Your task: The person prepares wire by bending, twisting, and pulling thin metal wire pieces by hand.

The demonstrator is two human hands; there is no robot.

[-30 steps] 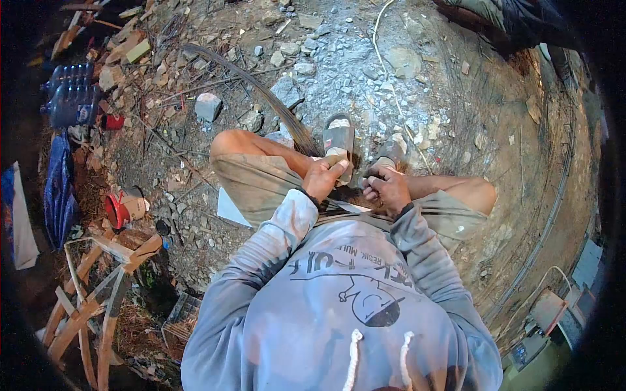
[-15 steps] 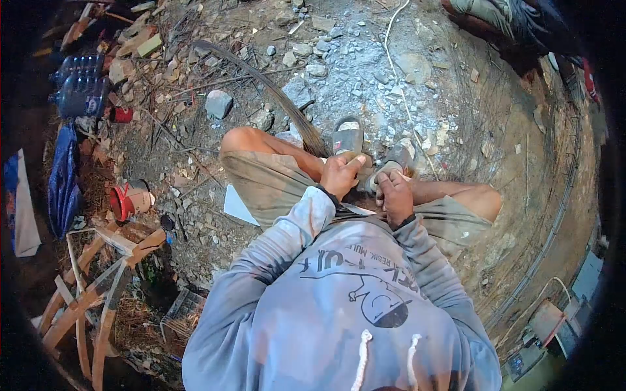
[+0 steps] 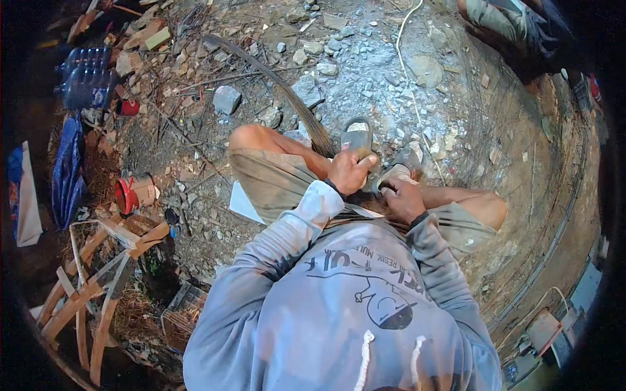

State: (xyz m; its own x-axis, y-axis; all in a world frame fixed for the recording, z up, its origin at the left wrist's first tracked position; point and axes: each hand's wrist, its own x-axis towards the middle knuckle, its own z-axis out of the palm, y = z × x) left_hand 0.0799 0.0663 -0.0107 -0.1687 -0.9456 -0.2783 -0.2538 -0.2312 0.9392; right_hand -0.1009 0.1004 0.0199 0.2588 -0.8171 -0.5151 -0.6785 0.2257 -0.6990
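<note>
My left hand (image 3: 350, 173) is closed in front of my lap, fingers curled and thumb lying on top toward the right. A sandal (image 3: 357, 133) on a foot is just beyond it. What the fingers hold, if anything, is hidden. My right hand (image 3: 402, 200) is also closed, beside and a little nearer to me, thumb against the curled fingers. A pale, beige-grey piece (image 3: 395, 174) shows at its fingertips; I cannot tell what it is. A second sandal (image 3: 409, 155) lies just past that. My legs are folded, knees out to both sides.
A bundled stick broom (image 3: 287, 94) lies on rubble ahead. Left are a large water bottle (image 3: 87, 78), a blue tarp (image 3: 67, 173), a red-and-white bucket (image 3: 137, 193) and a wooden frame (image 3: 98, 287). A pale cord (image 3: 404, 72) crosses the ground. Another person's leg (image 3: 495, 19) is at top right.
The whole view has shifted slightly to the right. My hands stay close together and closed; the right hand's fingers have turned a little and moved slightly nearer my body.
</note>
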